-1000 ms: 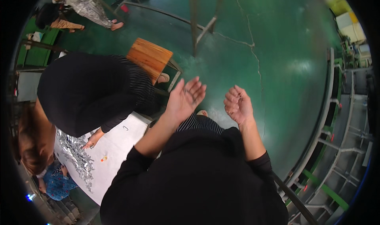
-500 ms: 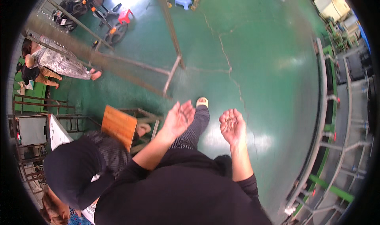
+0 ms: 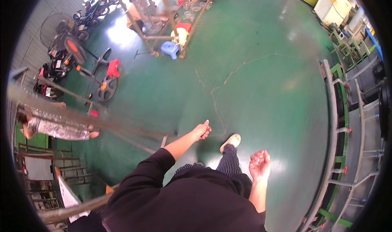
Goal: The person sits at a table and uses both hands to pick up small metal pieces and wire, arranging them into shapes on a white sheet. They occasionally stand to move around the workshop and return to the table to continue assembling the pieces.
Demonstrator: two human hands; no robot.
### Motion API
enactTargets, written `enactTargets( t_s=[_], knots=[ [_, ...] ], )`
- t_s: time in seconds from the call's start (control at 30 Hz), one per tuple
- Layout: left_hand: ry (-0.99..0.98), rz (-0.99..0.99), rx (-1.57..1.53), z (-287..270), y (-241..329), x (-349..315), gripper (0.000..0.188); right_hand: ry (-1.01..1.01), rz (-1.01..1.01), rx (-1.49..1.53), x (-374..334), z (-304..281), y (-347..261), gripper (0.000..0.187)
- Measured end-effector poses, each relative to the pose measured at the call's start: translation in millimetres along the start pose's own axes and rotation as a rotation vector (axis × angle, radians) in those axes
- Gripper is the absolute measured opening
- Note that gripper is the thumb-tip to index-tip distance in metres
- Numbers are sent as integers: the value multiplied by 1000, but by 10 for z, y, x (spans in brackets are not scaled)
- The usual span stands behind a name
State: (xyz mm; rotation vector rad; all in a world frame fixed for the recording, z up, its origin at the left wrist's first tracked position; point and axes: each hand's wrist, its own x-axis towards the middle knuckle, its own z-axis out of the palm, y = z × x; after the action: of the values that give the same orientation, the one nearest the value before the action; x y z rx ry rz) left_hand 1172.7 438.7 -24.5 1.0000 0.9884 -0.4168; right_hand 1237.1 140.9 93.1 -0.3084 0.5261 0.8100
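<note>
My left hand (image 3: 202, 131) reaches out ahead of me above the green floor, its fingers curled in and the thumb lying on top. Whatever lies inside that fist is hidden. Lower and to the right, my right hand (image 3: 260, 165) is raised with the fingers bent toward the palm. I cannot make out what it holds, if anything. Neither hand touches anything around it. Between them, one foot in a pale slipper (image 3: 231, 142) steps forward on the floor.
Metal rails and frames (image 3: 332, 130) run along my right. A blurred metal bar (image 3: 81, 115) crosses on the left, near a person (image 3: 61, 128). Ahead stand a blue stool (image 3: 170, 49) and a metal rack (image 3: 179, 25). A red stool (image 3: 114, 68) sits beside a wheeled machine (image 3: 107, 88).
I have walked forward, and the wooden board and the seated person have dropped out of sight at lower left. Both hands have gone from open, upturned palms to curled fingers.
</note>
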Motion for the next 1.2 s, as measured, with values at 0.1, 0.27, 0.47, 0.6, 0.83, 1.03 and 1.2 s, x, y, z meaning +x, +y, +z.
enactTargets(
  t_s=[0.1,0.27,0.47,0.6,0.83,1.03,1.2],
  knots=[
    [72,-12,-46,-47,782,1105,48,61,-26,16,826,310,-666,22],
    [175,-18,-257,-221,1638,1949,43,78,80,-196,2447,1380,-1614,23],
    [294,-25,-578,-802,2758,2508,37,-64,281,-572,4662,3409,-1844,25],
    [367,-28,-719,-1137,3827,3238,33,-125,382,-605,6190,4310,-1747,24],
    [270,117,-690,-1569,6474,4319,31,-71,447,-398,8016,5541,-1729,24],
    [152,314,-719,-1808,9083,5111,33,-6,323,-291,9693,6571,-2120,22],
    [238,353,-902,-2194,10129,6003,34,33,421,-408,11418,7318,-2166,22]
  ],
)
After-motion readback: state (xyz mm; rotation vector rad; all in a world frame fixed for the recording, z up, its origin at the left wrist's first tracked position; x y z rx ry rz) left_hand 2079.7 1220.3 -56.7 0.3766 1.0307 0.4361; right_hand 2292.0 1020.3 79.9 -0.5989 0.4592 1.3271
